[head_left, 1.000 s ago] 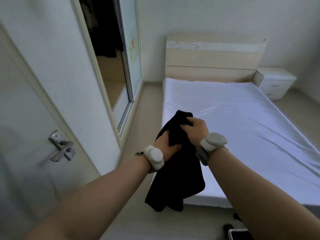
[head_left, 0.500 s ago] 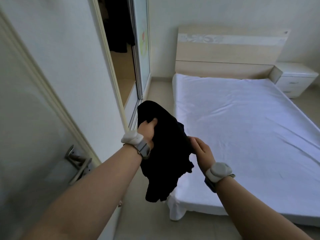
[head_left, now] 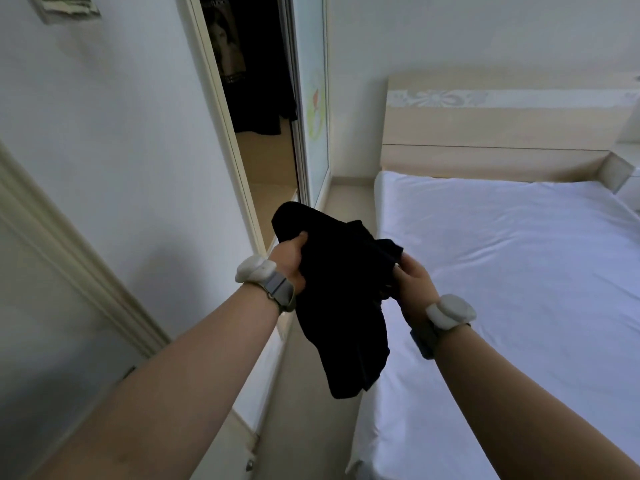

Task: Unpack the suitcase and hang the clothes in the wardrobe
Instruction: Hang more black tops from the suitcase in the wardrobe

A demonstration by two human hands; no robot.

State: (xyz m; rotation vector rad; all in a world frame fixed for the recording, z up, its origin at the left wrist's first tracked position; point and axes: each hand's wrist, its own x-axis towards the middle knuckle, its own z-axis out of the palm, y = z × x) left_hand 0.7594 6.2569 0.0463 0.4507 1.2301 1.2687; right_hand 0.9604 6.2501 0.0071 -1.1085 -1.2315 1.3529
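One black garment (head_left: pixel 343 306) is held at the centre of the frame, bunched and hanging down above the strip of floor. Its upper left fold is gripped by the left hand (head_left: pixel 291 263), fingers curled round the cloth. Its right edge is pinched by the right hand (head_left: pixel 414 285). The open wardrobe (head_left: pixel 273 157) is seen at upper centre, and the white-sheeted bed (head_left: pixel 519 271) at right.

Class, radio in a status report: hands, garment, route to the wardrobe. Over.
Left hand grips crumpled black cloth garment near its top. Right hand pinches its right edge. Garment hangs beside white-sheeted bed. Open sliding-door wardrobe ahead, no obstacle visible.
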